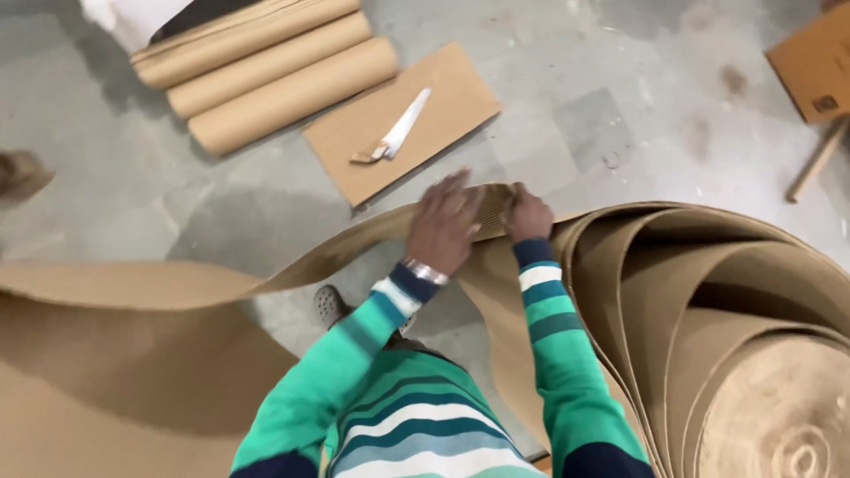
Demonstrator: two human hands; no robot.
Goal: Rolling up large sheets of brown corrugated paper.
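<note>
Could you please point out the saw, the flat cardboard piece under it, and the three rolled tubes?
saw (403,127), head view, on the middle of its pale blade.
flat cardboard piece (447,97), head view, on its bare right part.
rolled tubes (266,66), head view, on the middle tube.

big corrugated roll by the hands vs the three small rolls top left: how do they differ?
The big roll is far wider than the small rolls. The big roll is loosely wound, its layers gaping and one sheet trailing across the floor; the small rolls are tightly wound and closed. The left hand and right hand grip the big roll's sheet edge; the small rolls lie untouched, side by side. Both are plain brown cardboard.
</note>
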